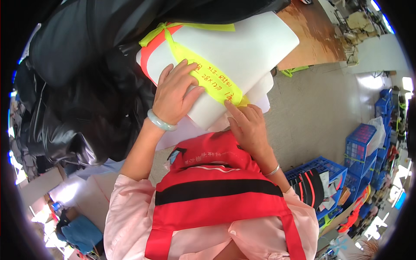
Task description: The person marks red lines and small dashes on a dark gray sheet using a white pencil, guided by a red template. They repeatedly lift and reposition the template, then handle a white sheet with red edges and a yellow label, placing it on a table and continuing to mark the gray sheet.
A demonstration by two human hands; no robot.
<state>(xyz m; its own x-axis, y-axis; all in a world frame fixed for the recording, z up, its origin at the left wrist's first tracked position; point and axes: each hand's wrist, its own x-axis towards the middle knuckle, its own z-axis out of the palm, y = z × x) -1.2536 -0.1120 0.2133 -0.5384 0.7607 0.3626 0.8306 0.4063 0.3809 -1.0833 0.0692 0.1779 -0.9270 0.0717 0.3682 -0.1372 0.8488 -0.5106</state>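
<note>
A bundle of white sheet material (242, 47) lies in front of me, with a fluorescent yellow strip (216, 84) stretched across it. The strip is knotted at the bundle's far left corner and carries red handwriting. Beside the knot, an orange-red band (151, 54) edges the bundle. My left hand (175, 93) rests on the bundle with fingers spread, the fingertips on the strip's left part. At the strip's near right end is my right hand (249, 125), its index finger stretched out onto the writing and the other fingers loosely bent. Neither hand visibly grips anything.
Shiny black material (86, 86) is heaped to the left and behind the bundle. A brown board (312, 34) is at the far right. Blue plastic crates (359, 143) stand along the right, one near me (318, 167) holding black and orange pieces. Grey floor (303, 112) lies between.
</note>
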